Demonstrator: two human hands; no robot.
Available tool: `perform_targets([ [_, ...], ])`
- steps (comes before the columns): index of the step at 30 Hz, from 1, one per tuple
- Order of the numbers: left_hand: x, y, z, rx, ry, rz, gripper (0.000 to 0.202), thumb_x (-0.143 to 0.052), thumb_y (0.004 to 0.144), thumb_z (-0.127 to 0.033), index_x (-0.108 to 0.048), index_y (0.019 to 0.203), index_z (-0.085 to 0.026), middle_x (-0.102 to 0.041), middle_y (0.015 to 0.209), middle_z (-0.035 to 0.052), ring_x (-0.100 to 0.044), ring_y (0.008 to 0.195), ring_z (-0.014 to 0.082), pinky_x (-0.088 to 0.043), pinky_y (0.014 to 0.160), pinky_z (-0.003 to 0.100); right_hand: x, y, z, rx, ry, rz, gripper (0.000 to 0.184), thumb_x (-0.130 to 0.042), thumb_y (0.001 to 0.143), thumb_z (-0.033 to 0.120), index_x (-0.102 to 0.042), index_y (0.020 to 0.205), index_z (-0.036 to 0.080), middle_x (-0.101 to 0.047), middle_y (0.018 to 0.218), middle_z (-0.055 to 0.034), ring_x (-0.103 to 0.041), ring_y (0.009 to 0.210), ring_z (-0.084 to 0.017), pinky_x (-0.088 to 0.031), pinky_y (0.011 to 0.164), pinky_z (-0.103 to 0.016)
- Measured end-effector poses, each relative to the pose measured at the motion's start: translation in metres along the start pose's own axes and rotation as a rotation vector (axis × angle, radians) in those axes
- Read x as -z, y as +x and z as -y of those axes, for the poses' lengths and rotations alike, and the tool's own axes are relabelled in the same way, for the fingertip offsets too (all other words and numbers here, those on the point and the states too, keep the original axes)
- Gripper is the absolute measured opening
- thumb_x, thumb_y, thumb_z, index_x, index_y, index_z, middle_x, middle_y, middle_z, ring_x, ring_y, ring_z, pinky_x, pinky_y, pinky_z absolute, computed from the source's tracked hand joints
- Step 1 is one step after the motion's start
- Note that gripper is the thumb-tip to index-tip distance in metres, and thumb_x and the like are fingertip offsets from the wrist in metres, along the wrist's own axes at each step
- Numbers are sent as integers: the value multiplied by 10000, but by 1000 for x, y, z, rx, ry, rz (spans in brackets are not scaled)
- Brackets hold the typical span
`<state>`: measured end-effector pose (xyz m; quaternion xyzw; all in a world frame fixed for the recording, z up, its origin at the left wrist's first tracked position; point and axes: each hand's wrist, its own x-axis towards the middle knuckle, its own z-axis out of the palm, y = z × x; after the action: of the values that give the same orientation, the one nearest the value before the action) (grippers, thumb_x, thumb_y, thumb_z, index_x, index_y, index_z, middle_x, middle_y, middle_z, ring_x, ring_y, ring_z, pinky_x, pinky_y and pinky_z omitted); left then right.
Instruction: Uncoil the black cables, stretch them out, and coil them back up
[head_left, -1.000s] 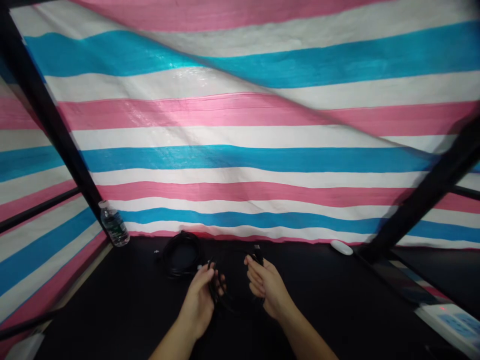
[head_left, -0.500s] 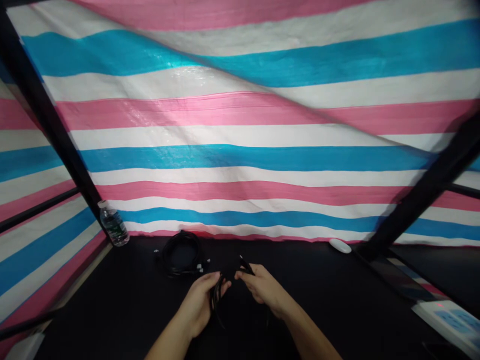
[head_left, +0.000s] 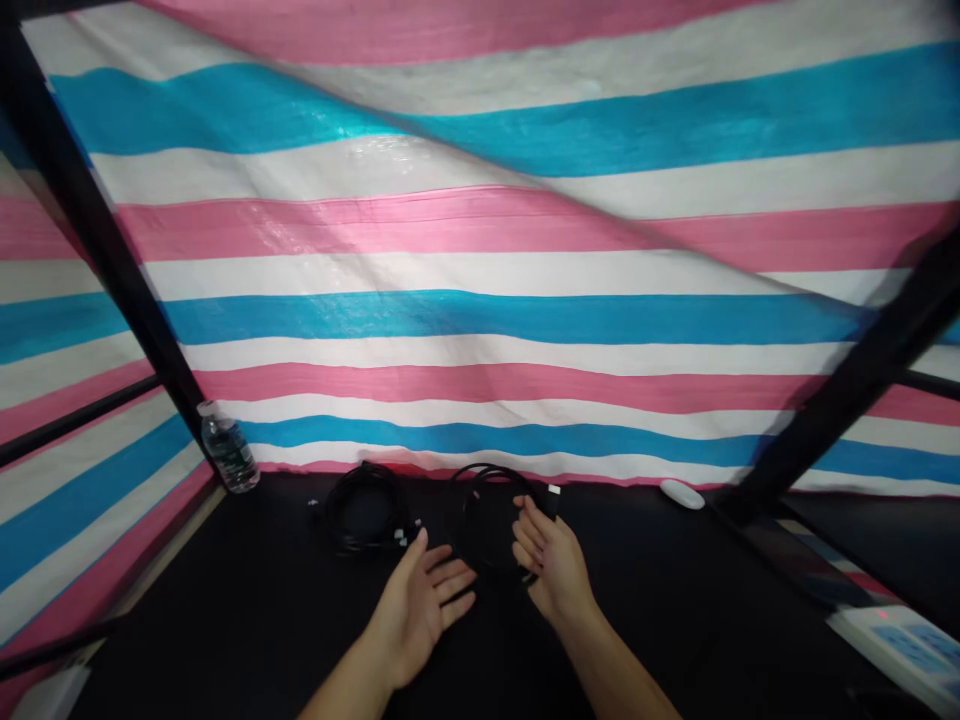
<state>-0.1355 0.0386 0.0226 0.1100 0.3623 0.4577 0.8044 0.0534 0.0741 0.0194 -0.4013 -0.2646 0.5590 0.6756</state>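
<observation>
My left hand (head_left: 424,605) is open, palm turned up, fingers stretched out over the black tabletop (head_left: 225,620), holding nothing. My right hand (head_left: 551,560) has its fingers curled round a black coiled cable (head_left: 487,480), which stands up as a loop just beyond the hand; a small pale plug end (head_left: 553,490) shows beside the fingertips. A second black cable coil (head_left: 364,510) lies flat to the left of both hands, apart from them.
A clear water bottle (head_left: 227,450) stands at the back left by a black frame post (head_left: 97,240). A small white oval object (head_left: 682,494) lies at the back right. A striped tarp (head_left: 480,250) hangs behind. A white power strip (head_left: 892,630) sits at the right edge.
My left hand let go of the cable and opened, palm up. My right hand moved away from me with the coil, which now stands as a loop near the tarp.
</observation>
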Motion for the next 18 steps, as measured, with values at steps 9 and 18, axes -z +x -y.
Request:
perform_targets([
  [9,2,-1,6,-159,30,44,261,-708,902,-325,-697,1048,-109,-734,916,97,-730,950,255,-513,965,369,-4,-6,-20,-137,-245,123,506,-816,674,611,-642,858,173,-315,470,133,-220,363,-37,-183,321,-171],
  [18,-4,-4,5,-274,232,38,414,-840,723,-528,-688,846,-163,-494,578,-57,-468,497,96,-442,547,254,-4,-6,-27,-95,-491,115,441,-759,713,580,-599,868,199,-443,444,100,-376,326,-89,-314,309,-217],
])
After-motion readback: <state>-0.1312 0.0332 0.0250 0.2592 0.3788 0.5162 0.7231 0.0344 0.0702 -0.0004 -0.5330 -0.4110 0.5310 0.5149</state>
